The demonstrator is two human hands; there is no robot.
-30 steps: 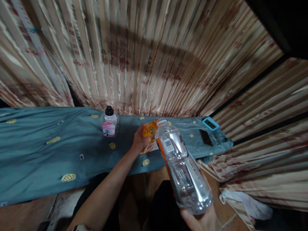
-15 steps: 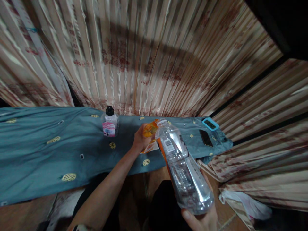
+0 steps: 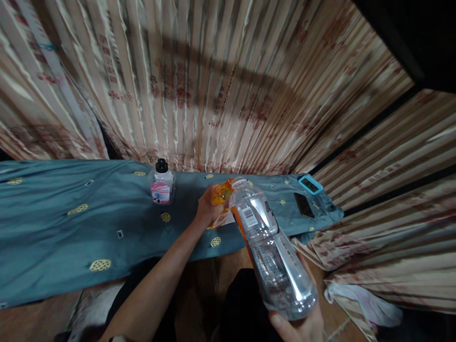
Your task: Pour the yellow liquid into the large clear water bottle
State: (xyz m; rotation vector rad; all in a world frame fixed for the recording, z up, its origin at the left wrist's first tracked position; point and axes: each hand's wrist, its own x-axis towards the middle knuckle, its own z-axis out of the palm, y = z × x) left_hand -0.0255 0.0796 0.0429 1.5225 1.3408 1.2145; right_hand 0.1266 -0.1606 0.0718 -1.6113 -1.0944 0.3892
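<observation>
My right hand is closed round the lower part of a large clear plastic bottle with an orange-edged label and a barcode. The bottle is tilted, its neck pointing up and left. Its mouth meets the top of an orange bottle with a pale label, which my left hand grips over the cloth. Whether the two mouths touch or only overlap in view, I cannot tell. To the left stands a clear bottle with a black cap and pink-and-white label.
A teal cloth with yellow pineapples covers the long narrow surface. At its right end lie a dark phone and a blue-framed device. Pleated curtains hang behind and to the right. A white plastic bag is at lower right.
Almost nothing differs. Both hands keep hold of their bottles in the same pose, and the view has shifted very slightly.
</observation>
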